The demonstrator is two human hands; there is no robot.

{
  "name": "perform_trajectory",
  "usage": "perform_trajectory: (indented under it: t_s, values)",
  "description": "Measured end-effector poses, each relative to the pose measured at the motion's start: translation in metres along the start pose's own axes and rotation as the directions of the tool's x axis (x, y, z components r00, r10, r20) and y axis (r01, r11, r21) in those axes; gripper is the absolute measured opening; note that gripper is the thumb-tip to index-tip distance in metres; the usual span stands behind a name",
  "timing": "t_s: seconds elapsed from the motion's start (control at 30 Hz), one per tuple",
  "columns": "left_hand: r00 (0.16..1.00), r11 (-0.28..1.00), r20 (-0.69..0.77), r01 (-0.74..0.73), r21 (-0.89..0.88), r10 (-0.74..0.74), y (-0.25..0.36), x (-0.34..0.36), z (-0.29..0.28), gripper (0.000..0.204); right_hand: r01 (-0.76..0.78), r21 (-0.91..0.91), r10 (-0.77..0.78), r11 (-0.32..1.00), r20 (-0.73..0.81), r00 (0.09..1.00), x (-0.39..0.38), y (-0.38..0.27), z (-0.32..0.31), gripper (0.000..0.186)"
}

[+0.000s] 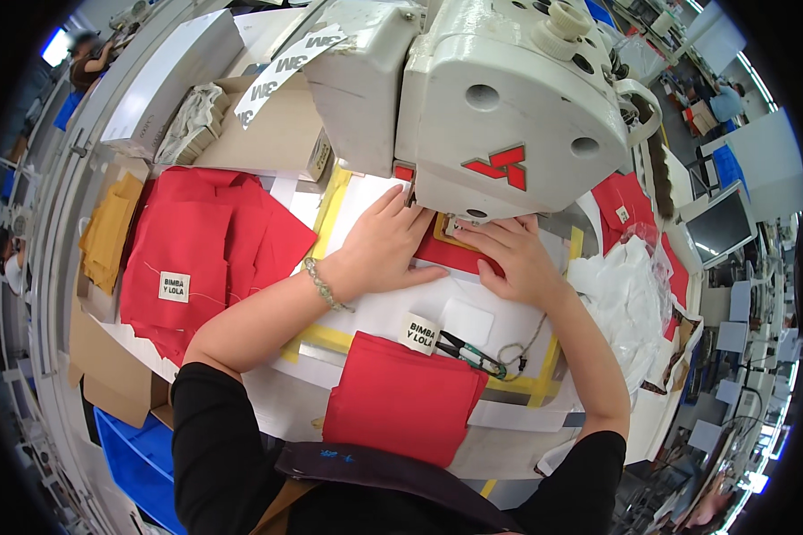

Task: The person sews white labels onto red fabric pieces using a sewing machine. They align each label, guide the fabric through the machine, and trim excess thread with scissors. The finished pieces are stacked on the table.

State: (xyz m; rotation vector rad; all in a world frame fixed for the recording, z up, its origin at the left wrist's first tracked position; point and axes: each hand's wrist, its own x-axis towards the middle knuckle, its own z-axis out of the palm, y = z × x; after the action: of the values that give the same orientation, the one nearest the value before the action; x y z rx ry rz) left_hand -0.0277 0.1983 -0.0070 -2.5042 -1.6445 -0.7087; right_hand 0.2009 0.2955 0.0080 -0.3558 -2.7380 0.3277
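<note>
Beneath the head of a white sewing machine lies a red fabric piece, partly hidden by my hands. My left hand rests flat with fingers spread, its fingertips beside the needle area and its thumb pointing toward the fabric's near edge. On the other side, my right hand lies over the fabric's right part, fingers stretched toward the presser area, thumb apart. Nearer to me are a stack of red fabric pieces, a white printed label, green-and-black thread snips on a cord and a small white square.
A large red fabric pile sits at left, beside yellow pieces in a box. Behind it stands an open cardboard box. To the right are crumpled white material and more red fabric. A blue bin is lower left.
</note>
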Motion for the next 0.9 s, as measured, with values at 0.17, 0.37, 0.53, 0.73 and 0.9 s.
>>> perform_trajectory:
  t_s: [0.17, 0.37, 0.53, 0.73, 0.9]
  values:
    - [1.000, 1.000, 0.019, 0.001, 0.000, -0.001, -0.0013, -0.0014, 0.0005, 0.079, 0.059, -0.014, -0.060, 0.998, -0.030, 0.998, 0.0066, 0.0038, 0.0002, 0.042]
    - [1.000, 1.000, -0.001, -0.006, -0.002, 0.006, -0.0023, -0.0014, 0.0018, 0.079, 0.064, -0.014, -0.065, 0.998, -0.042, 0.997, 0.0064, 0.0057, 0.0036, 0.041]
    - [1.000, 1.000, 0.010, 0.010, -0.015, -0.010, -0.0006, -0.0007, -0.0005, 0.079, 0.066, -0.024, -0.067, 0.998, -0.052, 0.996, 0.0076, 0.0056, 0.0060, 0.040]
    - [1.000, 1.000, -0.005, -0.002, -0.013, 0.002, -0.0019, 0.0002, 0.0009, 0.079, 0.071, -0.005, -0.071, 0.997, -0.069, 0.995, 0.0073, 0.0063, 0.0073, 0.040]
    - [0.998, 1.000, 0.058, 0.020, -0.019, -0.018, 0.0023, 0.0012, -0.0043, 0.080, 0.072, -0.002, -0.072, 0.997, -0.054, 0.996, 0.0038, 0.0049, 0.0083, 0.041]
